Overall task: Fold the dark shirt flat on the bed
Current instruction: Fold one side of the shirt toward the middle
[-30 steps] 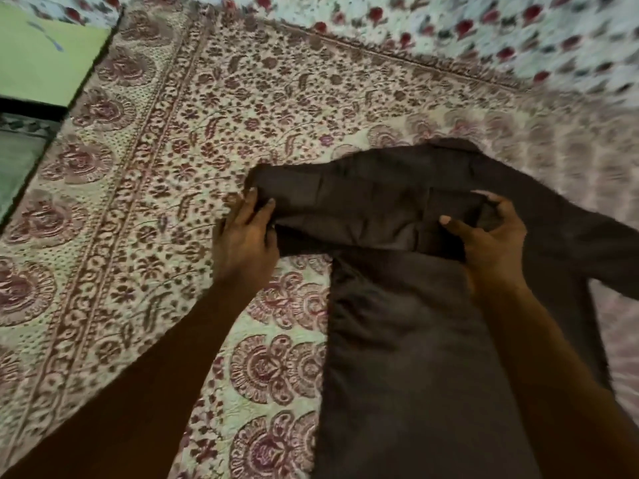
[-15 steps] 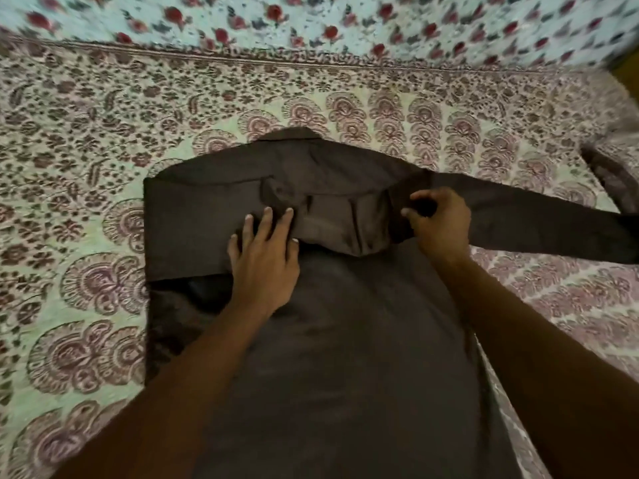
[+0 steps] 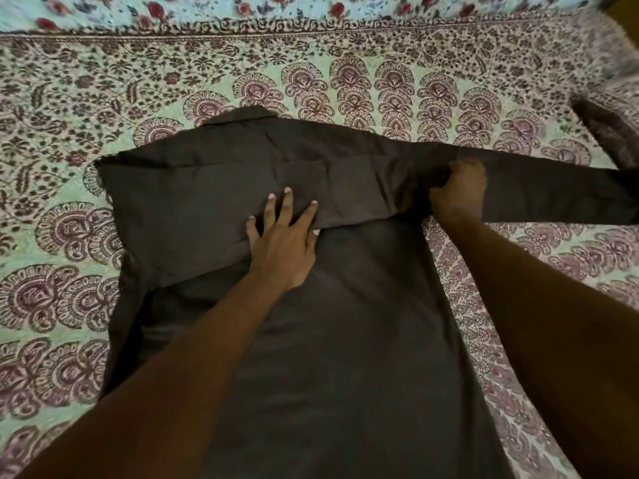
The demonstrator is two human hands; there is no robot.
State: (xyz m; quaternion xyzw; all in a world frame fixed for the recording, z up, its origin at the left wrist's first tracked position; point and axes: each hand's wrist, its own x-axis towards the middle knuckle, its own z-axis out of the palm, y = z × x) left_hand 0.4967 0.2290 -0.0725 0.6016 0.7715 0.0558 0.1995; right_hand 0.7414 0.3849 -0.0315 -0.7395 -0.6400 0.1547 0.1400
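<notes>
Here the dark shirt (image 3: 345,340) lay spread on the bed (image 3: 69,236), its collar (image 3: 249,114) at the far end and its body running back toward the person. One sleeve (image 3: 214,209) was already folded across the chest, on the left of the collar line. The left hand (image 3: 281,247) lay flat upon that folded sleeve, its grip open, fingers (image 3: 287,205) spread and pressing the cloth down rather than holding it. The right hand (image 3: 458,193) sat at the shoulder to the right of the collar, its grip closed on a bunch of shirt where the other sleeve (image 3: 553,195) began. That sleeve ran straight out from the grip, away from the collar, its long axis crosswise to the body of the shirt and its far end out of view past the picture's edge. The right hand was plainly the nearer one to it, touching its root, while the left was well apart from it. By my judgement the next fold depended on swinging this sleeve back across the chest toward the collar line. A second dark piece of cloth (image 3: 605,129) lay beyond that sleeve, near the bed's far corner; what it was I could not tell.
</notes>
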